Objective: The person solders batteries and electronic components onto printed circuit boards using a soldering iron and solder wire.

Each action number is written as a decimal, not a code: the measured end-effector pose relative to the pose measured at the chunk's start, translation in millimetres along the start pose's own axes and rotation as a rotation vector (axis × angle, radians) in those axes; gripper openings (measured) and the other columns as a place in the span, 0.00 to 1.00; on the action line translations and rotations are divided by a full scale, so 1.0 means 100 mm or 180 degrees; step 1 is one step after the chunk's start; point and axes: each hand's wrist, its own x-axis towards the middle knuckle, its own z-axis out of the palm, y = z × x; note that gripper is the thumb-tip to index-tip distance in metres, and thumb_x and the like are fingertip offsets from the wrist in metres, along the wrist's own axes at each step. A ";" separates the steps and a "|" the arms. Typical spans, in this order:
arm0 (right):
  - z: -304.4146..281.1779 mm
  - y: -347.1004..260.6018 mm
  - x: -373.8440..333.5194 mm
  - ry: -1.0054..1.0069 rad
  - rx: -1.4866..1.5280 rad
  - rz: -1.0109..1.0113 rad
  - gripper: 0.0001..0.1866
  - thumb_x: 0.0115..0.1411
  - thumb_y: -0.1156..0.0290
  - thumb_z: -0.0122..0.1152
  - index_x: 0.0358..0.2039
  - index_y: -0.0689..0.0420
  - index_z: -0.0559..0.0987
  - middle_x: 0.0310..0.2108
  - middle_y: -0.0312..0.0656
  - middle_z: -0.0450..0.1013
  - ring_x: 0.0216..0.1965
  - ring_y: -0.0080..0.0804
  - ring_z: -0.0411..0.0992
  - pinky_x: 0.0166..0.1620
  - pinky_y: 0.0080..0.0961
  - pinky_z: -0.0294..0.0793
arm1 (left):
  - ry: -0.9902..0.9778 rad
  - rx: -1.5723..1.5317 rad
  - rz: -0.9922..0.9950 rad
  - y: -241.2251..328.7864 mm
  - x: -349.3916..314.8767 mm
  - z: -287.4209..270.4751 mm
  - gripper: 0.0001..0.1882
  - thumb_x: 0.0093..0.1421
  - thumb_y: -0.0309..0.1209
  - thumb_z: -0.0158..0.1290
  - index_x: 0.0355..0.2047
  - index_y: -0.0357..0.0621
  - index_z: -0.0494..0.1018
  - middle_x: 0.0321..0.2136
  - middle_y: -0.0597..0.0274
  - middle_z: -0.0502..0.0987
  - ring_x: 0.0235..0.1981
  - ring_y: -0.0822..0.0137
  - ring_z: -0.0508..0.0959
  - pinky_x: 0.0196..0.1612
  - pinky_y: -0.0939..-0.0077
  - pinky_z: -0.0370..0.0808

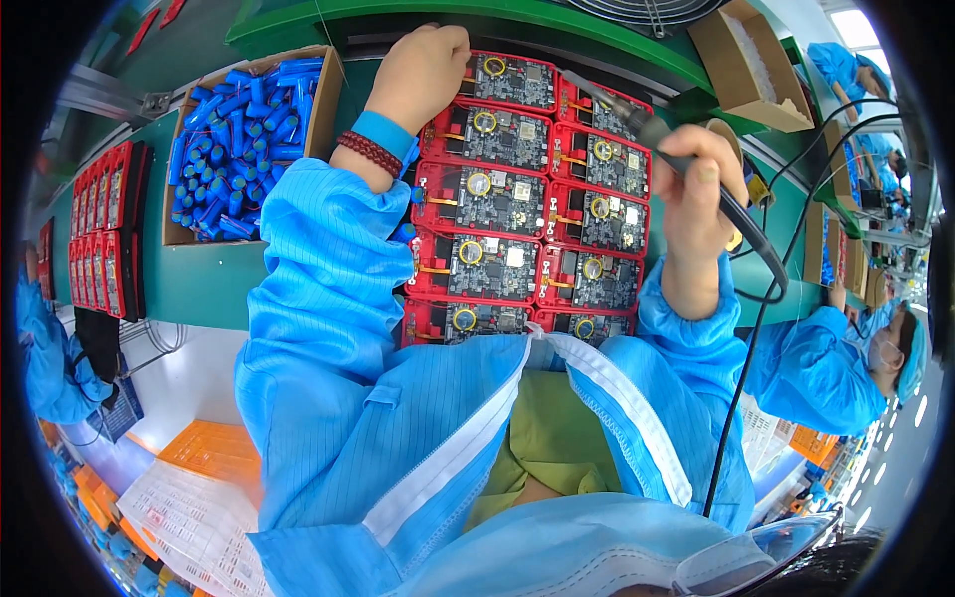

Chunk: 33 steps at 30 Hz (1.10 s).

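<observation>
Two columns of red trays lie in front of me, each compartment holding a dark circuit board with a yellow-ringed round part. My right hand grips a soldering iron, and its thin tip points up and left over the top board of the right column. My left hand is curled at the upper left corner of the trays, beside the top left board. Its fingertips are turned away, so what they pinch, if anything, is hidden. Blue cylindrical cells peek out beside my left sleeve, along the trays' left edge.
A cardboard box full of blue cylindrical cells stands left on the green table. Farther left are stacked red trays with boards. An open cardboard box sits back right. The iron's black cable hangs near my right arm. Co-workers sit right.
</observation>
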 end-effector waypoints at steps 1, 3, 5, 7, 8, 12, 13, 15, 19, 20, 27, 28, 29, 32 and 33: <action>-0.06 -0.02 -0.04 0.0009 0.0017 -0.0014 0.13 0.63 0.66 0.50 0.35 0.64 0.75 0.21 0.37 0.70 0.19 0.16 0.64 0.22 0.14 0.61 | 0.0004 0.0022 0.0009 0.01 0.00 -0.02 0.05 0.55 0.29 0.50 0.29 0.40 0.72 0.25 0.51 0.72 0.29 0.50 0.73 0.33 0.62 0.70; -0.12 -0.06 -0.13 0.0118 0.0051 -0.0233 0.16 0.64 0.62 0.48 0.35 0.65 0.74 0.20 0.38 0.69 0.18 0.16 0.63 0.21 0.14 0.59 | -0.0006 0.0035 0.0052 0.00 -0.02 -0.07 0.05 0.55 0.29 0.50 0.28 0.41 0.72 0.26 0.51 0.72 0.30 0.50 0.73 0.33 0.62 0.70; -0.15 -0.12 -0.20 0.0290 -0.0088 -0.0330 0.21 0.64 0.56 0.47 0.35 0.65 0.73 0.17 0.37 0.67 0.17 0.17 0.62 0.20 0.14 0.55 | 0.0105 0.0075 0.0188 0.00 -0.04 -0.02 0.06 0.55 0.30 0.48 0.26 0.44 0.73 0.27 0.51 0.74 0.32 0.49 0.74 0.36 0.58 0.72; -0.22 -0.19 -0.27 0.0455 -0.0192 -0.0265 0.23 0.64 0.53 0.47 0.35 0.65 0.73 0.17 0.37 0.66 0.17 0.18 0.61 0.20 0.14 0.54 | 0.0177 0.0224 0.0279 0.01 -0.05 -0.01 0.06 0.54 0.29 0.48 0.27 0.44 0.74 0.26 0.51 0.73 0.33 0.50 0.74 0.37 0.59 0.72; -0.26 -0.20 -0.29 0.0523 -0.0231 -0.0281 0.24 0.64 0.52 0.46 0.35 0.65 0.73 0.17 0.38 0.66 0.17 0.19 0.61 0.19 0.14 0.54 | 0.0279 0.0286 0.0050 0.09 -0.09 -0.05 0.06 0.53 0.28 0.49 0.28 0.45 0.75 0.27 0.50 0.73 0.34 0.50 0.74 0.38 0.59 0.72; -0.40 -0.28 -0.40 0.0611 -0.0302 -0.0351 0.27 0.64 0.48 0.44 0.34 0.65 0.71 0.16 0.39 0.63 0.17 0.20 0.61 0.19 0.14 0.53 | 0.1078 0.0608 0.0512 0.40 -0.27 -0.42 0.05 0.51 0.27 0.49 0.27 0.43 0.75 0.27 0.50 0.72 0.34 0.51 0.73 0.38 0.59 0.72; -0.44 -0.29 -0.43 0.0605 -0.0257 -0.0366 0.27 0.64 0.48 0.44 0.34 0.65 0.71 0.16 0.39 0.63 0.17 0.20 0.61 0.19 0.14 0.53 | 0.1020 0.0530 0.0682 0.47 -0.32 -0.54 0.04 0.51 0.26 0.49 0.26 0.43 0.75 0.26 0.51 0.72 0.33 0.51 0.73 0.37 0.60 0.72; -0.50 -0.30 -0.48 0.0645 -0.0296 -0.0346 0.27 0.64 0.48 0.44 0.34 0.65 0.71 0.16 0.39 0.63 0.16 0.21 0.60 0.19 0.14 0.53 | 0.0991 0.0524 0.0730 0.59 -0.41 -0.84 0.03 0.51 0.27 0.50 0.23 0.43 0.73 0.24 0.52 0.72 0.30 0.52 0.73 0.36 0.60 0.72; -0.61 -0.33 -0.58 0.0634 -0.0252 -0.0371 0.26 0.64 0.49 0.44 0.35 0.66 0.71 0.17 0.39 0.62 0.16 0.20 0.59 0.19 0.13 0.52 | 0.0795 0.1527 0.0163 0.00 -0.62 -1.42 0.04 0.51 0.28 0.51 0.23 0.41 0.73 0.24 0.51 0.72 0.31 0.50 0.74 0.34 0.58 0.73; -0.61 -0.34 -0.60 0.0654 -0.0244 -0.0376 0.26 0.64 0.49 0.44 0.35 0.66 0.71 0.17 0.39 0.62 0.16 0.20 0.59 0.19 0.13 0.52 | 0.0559 0.1691 -0.0038 -0.16 -0.68 -1.52 0.05 0.51 0.29 0.51 0.24 0.41 0.73 0.25 0.50 0.72 0.32 0.49 0.74 0.35 0.58 0.73; -0.59 -0.34 -0.69 0.0756 -0.0120 -0.0349 0.24 0.64 0.53 0.45 0.35 0.66 0.71 0.21 0.41 0.66 0.17 0.19 0.61 0.18 0.13 0.53 | -0.0399 0.1942 -0.0589 -0.59 -0.88 -1.53 0.11 0.53 0.31 0.53 0.35 0.39 0.71 0.33 0.45 0.73 0.36 0.46 0.74 0.39 0.56 0.73; -0.59 -0.34 -0.70 0.0686 -0.0105 -0.0349 0.24 0.64 0.53 0.45 0.35 0.66 0.72 0.22 0.41 0.67 0.17 0.19 0.61 0.18 0.12 0.53 | -0.0524 0.1924 -0.0653 -0.56 -0.87 -1.54 0.11 0.53 0.29 0.53 0.36 0.39 0.71 0.34 0.45 0.73 0.38 0.45 0.74 0.40 0.56 0.73; -0.59 -0.35 -0.71 0.0709 -0.0109 -0.0365 0.24 0.64 0.53 0.45 0.35 0.66 0.72 0.22 0.41 0.67 0.17 0.19 0.61 0.18 0.12 0.53 | -0.0514 0.1931 -0.0626 -0.56 -0.84 -1.55 0.11 0.53 0.29 0.53 0.36 0.39 0.71 0.34 0.45 0.73 0.38 0.45 0.74 0.40 0.56 0.73; -0.61 -0.36 -0.74 0.0640 -0.0101 -0.0368 0.24 0.64 0.53 0.46 0.35 0.66 0.72 0.21 0.40 0.67 0.17 0.18 0.61 0.19 0.12 0.53 | -0.0512 0.2199 -0.0700 -0.57 -0.83 -1.51 0.08 0.53 0.26 0.50 0.34 0.38 0.71 0.33 0.45 0.73 0.38 0.45 0.75 0.40 0.57 0.74; -0.61 -0.36 -0.76 0.0697 -0.0112 -0.0399 0.23 0.64 0.53 0.46 0.35 0.66 0.72 0.20 0.40 0.66 0.17 0.18 0.61 0.19 0.12 0.53 | -0.0454 0.2389 -0.0667 -0.56 -0.82 -1.49 0.08 0.52 0.25 0.49 0.34 0.38 0.71 0.33 0.45 0.73 0.37 0.46 0.75 0.38 0.58 0.75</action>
